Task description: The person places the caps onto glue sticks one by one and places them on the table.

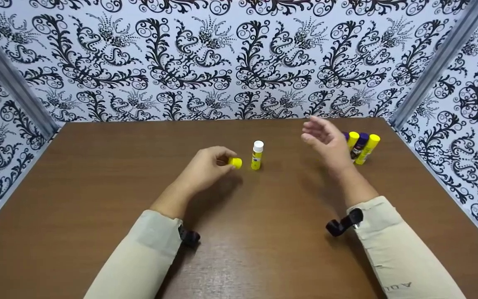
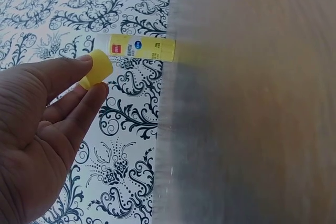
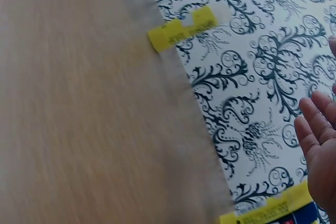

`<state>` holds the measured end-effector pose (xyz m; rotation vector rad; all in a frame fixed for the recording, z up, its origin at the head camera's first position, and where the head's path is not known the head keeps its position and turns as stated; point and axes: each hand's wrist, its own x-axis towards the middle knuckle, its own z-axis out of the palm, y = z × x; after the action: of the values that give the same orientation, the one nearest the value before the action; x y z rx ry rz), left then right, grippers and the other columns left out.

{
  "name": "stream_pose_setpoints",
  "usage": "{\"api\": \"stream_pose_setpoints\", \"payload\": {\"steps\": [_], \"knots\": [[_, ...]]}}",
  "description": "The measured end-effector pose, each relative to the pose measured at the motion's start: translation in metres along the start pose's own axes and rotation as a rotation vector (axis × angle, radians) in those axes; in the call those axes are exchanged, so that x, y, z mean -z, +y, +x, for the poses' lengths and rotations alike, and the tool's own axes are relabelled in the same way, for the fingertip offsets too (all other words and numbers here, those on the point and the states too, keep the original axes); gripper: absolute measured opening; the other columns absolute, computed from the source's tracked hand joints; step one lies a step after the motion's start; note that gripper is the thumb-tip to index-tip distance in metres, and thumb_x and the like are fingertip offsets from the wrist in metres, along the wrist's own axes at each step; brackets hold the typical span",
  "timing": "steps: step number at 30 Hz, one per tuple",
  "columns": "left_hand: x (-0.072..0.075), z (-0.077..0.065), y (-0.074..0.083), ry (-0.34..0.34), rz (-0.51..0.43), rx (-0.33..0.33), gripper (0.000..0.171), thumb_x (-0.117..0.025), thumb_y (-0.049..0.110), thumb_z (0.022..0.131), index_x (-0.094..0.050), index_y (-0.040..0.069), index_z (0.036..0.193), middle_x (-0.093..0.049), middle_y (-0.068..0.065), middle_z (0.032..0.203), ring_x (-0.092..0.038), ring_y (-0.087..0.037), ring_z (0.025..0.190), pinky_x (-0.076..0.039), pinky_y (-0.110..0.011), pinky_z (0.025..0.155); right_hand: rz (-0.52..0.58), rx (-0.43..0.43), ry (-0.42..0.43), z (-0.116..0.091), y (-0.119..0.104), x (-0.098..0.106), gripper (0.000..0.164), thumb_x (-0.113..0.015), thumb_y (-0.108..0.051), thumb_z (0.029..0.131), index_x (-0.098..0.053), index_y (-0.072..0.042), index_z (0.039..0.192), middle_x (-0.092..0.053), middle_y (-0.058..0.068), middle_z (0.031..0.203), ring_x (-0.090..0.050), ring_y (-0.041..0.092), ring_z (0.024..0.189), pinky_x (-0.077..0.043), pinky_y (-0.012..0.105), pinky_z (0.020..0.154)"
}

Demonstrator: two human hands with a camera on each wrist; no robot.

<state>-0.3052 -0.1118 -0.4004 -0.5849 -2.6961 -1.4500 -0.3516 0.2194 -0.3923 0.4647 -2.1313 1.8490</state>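
Observation:
A glue stick (image 1: 257,161) with its white top bare stands upright on the brown table. Just left of it, apart from it, my left hand (image 1: 203,171) pinches a yellow glue stick cap (image 1: 235,162) between thumb and fingers. The left wrist view shows that cap (image 2: 98,68) held by the fingertips, in front of the glue stick (image 2: 142,48). My right hand (image 1: 331,145) is raised with loosely bent fingers and holds nothing. It is nearest to a row of glue sticks (image 1: 367,150) and partly hides them.
The row at the right has yellow and dark purple sticks standing close together. Patterned black-and-white panels (image 1: 189,62) rise behind the table (image 1: 110,182) and along both sides. A black wrist camera mount (image 1: 345,223) sticks out from the right sleeve.

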Motion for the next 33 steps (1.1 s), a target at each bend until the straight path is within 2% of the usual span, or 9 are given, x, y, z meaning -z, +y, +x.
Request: {"api": "stream_pose_setpoints", "payload": {"steps": [6,16,23,33], "knots": [[0.003,-0.001,0.005,0.001,-0.018,0.012,0.024,-0.076,0.007,0.093,-0.075,0.005,0.117,-0.074,-0.01,0.115,-0.072,-0.023,0.104,-0.062,-0.034,0.096,-0.031,-0.067,-0.078,0.001,0.006,-0.015,0.058,-0.071,-0.008,0.097,-0.049,0.0,0.15,-0.059,0.024,0.14,-0.063,0.016,0.12,-0.053,0.019,0.104],[0.005,-0.001,0.007,-0.01,-0.022,0.033,0.024,-0.078,0.01,0.093,-0.075,0.007,0.117,-0.074,-0.007,0.115,-0.072,-0.022,0.105,-0.061,-0.033,0.096,-0.041,-0.135,-0.218,-0.001,0.013,-0.039,0.066,-0.075,-0.01,0.095,-0.045,-0.004,0.154,-0.057,0.019,0.146,-0.057,0.03,0.135,-0.049,0.028,0.114],[0.005,-0.001,0.008,-0.012,-0.041,0.044,0.023,-0.078,0.011,0.093,-0.075,0.008,0.116,-0.074,-0.006,0.115,-0.072,-0.022,0.106,-0.061,-0.032,0.097,-0.054,-0.18,-0.3,0.0,0.017,-0.053,0.07,-0.076,-0.011,0.094,-0.043,-0.004,0.156,-0.053,0.025,0.151,-0.054,0.036,0.139,-0.049,0.036,0.116],[0.005,-0.002,0.011,-0.018,-0.085,0.019,0.025,-0.077,0.009,0.094,-0.074,0.007,0.119,-0.075,-0.008,0.116,-0.073,-0.024,0.107,-0.061,-0.034,0.099,-0.06,-0.232,-0.334,0.001,0.024,-0.071,0.065,-0.075,-0.007,0.094,-0.047,-0.004,0.153,-0.059,0.02,0.147,-0.059,0.034,0.135,-0.055,0.03,0.108]]}}
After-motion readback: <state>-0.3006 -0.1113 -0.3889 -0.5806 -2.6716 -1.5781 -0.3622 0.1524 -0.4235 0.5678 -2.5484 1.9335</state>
